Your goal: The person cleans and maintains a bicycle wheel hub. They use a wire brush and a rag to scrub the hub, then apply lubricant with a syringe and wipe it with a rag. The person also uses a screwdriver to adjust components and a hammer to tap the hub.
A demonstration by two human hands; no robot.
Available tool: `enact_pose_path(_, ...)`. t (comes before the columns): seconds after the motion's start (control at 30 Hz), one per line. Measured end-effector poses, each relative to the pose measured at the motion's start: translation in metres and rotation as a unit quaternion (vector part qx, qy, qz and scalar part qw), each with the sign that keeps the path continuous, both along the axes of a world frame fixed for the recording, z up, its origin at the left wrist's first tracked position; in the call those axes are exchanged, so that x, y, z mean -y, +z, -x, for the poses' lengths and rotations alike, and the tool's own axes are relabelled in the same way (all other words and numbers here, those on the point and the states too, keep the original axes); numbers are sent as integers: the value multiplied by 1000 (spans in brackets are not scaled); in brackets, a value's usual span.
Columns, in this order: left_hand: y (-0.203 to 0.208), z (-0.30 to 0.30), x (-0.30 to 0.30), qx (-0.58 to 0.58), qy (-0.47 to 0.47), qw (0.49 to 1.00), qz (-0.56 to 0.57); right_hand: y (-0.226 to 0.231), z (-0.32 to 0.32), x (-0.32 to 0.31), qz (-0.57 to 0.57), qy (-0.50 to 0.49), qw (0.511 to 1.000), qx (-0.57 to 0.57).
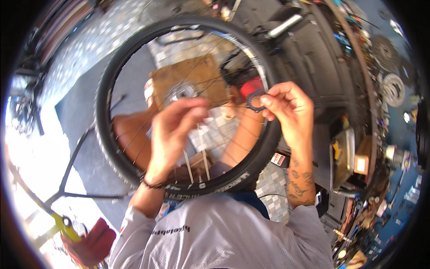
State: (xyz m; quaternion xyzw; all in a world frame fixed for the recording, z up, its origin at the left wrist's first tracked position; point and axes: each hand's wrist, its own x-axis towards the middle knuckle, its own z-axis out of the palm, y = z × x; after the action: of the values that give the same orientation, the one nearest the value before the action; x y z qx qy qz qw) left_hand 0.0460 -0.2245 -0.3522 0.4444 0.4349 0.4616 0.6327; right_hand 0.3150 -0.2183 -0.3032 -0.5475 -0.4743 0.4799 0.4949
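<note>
A bicycle wheel with a black knobby tyre [104, 105] lies in front of my body, over my bare legs. Between the thumb and fingertips of my right hand [293, 110] is a small black lockring [253, 101] with a notched edge, raised above the wheel's right side. My left hand [172, 127] hovers over the spokes, just below the silvery hub [182, 92]. Its fingers are blurred but reach out apart from the thumb, and nothing shows between them. Under the hub, seen through the spokes, is a brown board or box [201, 67].
Black cases or drawers [309, 67] stand on the right, beside a metal tray [344, 157] and a small cardboard box [362, 162]. Toothed discs [393, 89] and many tools fill the far right. At lower left is a yellow-green frame part [67, 226] with something dark red.
</note>
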Motion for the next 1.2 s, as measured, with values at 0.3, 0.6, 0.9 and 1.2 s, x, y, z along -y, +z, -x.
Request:
enact_pose_path(0.3,-26,-4,8,57,-32,995,80,-49,63,13,70,50,994,-63)
enact_pose_path(0.6,-58,33,-9,-73,64,986,135,-90,66,1,77,86,993,35)
enact_pose_path(0.9,-80,45,-49,-239,92,965,52,-144,71,-30,57,73,992,83)
enact_pose_path(1.2,-81,45,-56,-255,88,959,91,-158,69,-41,55,54,992,96)
